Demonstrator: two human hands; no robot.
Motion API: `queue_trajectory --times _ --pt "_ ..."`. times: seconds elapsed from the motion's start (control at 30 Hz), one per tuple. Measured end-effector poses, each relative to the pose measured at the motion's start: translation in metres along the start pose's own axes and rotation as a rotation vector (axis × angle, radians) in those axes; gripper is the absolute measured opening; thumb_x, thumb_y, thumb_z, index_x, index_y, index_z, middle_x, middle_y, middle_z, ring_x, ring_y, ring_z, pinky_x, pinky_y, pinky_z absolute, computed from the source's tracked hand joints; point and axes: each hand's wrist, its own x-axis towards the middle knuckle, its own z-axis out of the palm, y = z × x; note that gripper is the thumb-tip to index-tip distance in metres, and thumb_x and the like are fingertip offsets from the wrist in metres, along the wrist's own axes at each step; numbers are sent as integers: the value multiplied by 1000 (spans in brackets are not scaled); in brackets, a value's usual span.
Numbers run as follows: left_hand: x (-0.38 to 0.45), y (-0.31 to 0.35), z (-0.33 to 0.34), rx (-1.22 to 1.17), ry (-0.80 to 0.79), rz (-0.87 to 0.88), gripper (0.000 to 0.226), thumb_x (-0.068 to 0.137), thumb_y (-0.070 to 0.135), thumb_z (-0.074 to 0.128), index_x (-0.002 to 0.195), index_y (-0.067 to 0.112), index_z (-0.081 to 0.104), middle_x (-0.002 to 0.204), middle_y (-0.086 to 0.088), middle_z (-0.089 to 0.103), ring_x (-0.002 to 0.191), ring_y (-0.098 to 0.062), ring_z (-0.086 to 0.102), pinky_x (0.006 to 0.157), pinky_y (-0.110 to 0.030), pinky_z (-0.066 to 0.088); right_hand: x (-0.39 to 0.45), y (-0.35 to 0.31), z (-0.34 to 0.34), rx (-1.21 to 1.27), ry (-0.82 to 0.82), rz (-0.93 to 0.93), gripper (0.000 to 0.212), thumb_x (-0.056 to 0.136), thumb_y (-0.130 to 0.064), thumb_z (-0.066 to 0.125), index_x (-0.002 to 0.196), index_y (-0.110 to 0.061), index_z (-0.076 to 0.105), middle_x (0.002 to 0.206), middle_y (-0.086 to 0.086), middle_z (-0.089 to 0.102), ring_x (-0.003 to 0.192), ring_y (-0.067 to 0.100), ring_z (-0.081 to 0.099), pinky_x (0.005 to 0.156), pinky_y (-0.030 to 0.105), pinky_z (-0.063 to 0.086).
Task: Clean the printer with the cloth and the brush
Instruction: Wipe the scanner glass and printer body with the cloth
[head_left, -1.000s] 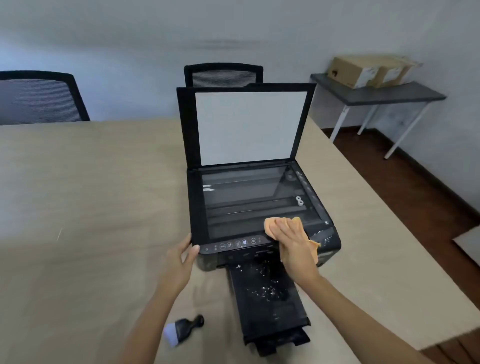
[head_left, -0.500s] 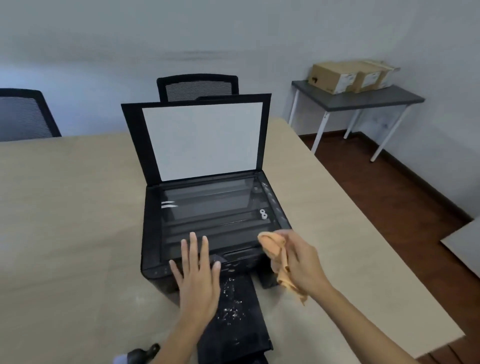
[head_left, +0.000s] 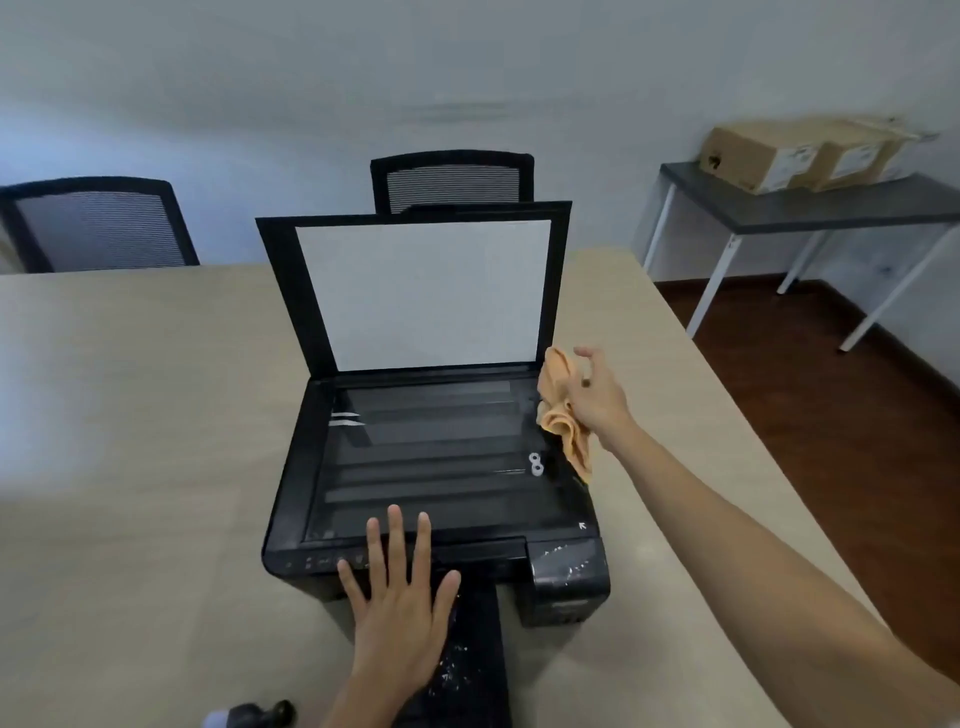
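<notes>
A black printer (head_left: 296, 467) stands on the beige table (head_left: 130, 441) with its scanner lid (head_left: 426, 291) raised and the glass bare. My left hand (head_left: 397, 613) lies flat, fingers spread, on the printer's front control strip. My right hand (head_left: 595, 397) holds a crumpled orange cloth (head_left: 563, 415) above the glass's far right corner, beside the lid. White specks dot the front right corner (head_left: 566, 564) and the black output tray (head_left: 467, 670). The black brush (head_left: 254, 716) with pale bristles lies on the table at the bottom edge, partly cut off.
Two small white rings (head_left: 535, 464) sit on the right side of the glass. Two black mesh chairs (head_left: 452, 179) (head_left: 98, 223) stand behind the table. A grey side table (head_left: 810, 205) with cardboard boxes (head_left: 779, 156) stands at the right over dark wood floor.
My right hand lifted the cloth from the printer's front right corner and carried it back to the far right corner of the glass. My left hand moved from the printer's left side onto its front strip.
</notes>
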Motion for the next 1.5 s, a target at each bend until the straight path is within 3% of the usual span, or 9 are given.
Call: queue_trajectory --times 0.07,0.17,0.47,0.63,1.03,1.13,1.3,1.4,1.5 --pt "1 1 -1 29 -14 1 69 95 59 11 153 21 10 160 -11 13 146 -31 3 110 -57 -8 16 23 26 -375 -143 -179 49 98 -32 37 145 -22 31 148 18 36 133 35 39 109 46 34" --pt "3 1 -3 64 -17 4 70 95 60 12 152 21 12 159 -12 16 146 -32 5 109 -58 -6 24 50 49 -685 -206 -269 62 97 -48 18 151 -17 18 161 13 2 146 37 5 117 50 21" --pt "5 1 -1 42 -58 23 74 91 65 11 147 20 29 156 -14 25 143 -37 19 111 -59 -8 -56 74 24 -792 -304 -406 71 93 -53 -6 152 -19 11 163 3 4 149 27 6 117 45 23" --pt "3 1 -5 55 -136 42 75 91 66 13 148 21 28 158 -14 22 144 -37 15 108 -60 -6 22 53 48 -717 -226 -280 54 101 -34 26 150 -11 20 161 15 8 144 39 12 113 52 26" --pt "3 0 -12 30 -142 44 74 90 67 17 148 22 30 158 -13 23 145 -35 15 108 -61 -2 -34 59 39 -681 -82 -484 47 102 -17 26 145 2 27 159 24 1 144 33 -16 120 46 -2" --pt "2 0 -12 33 -164 37 75 90 68 17 148 22 31 158 -12 22 145 -35 14 107 -62 -2 6 53 43 -699 -146 -474 61 97 -28 10 143 6 31 158 22 13 148 35 1 121 44 1" --pt "3 0 -12 24 -154 46 76 89 69 16 145 21 37 156 -14 27 143 -36 19 109 -63 -1 -15 53 36 -656 -113 -540 47 94 -1 35 141 1 31 142 19 43 122 35 43 108 44 34" --pt "4 0 -9 8 -136 39 77 88 70 16 145 22 33 156 -14 26 143 -37 19 109 -64 1 -39 60 30 -682 -131 -548 44 92 -8 25 135 1 35 132 15 48 101 33 47 97 44 42" --pt "4 -1 -9 17 -134 50 77 88 69 16 146 21 33 156 -15 25 144 -37 17 109 -63 -2 -12 59 35 -780 -111 -539 48 96 -8 28 141 5 36 148 21 38 116 39 48 105 43 39"
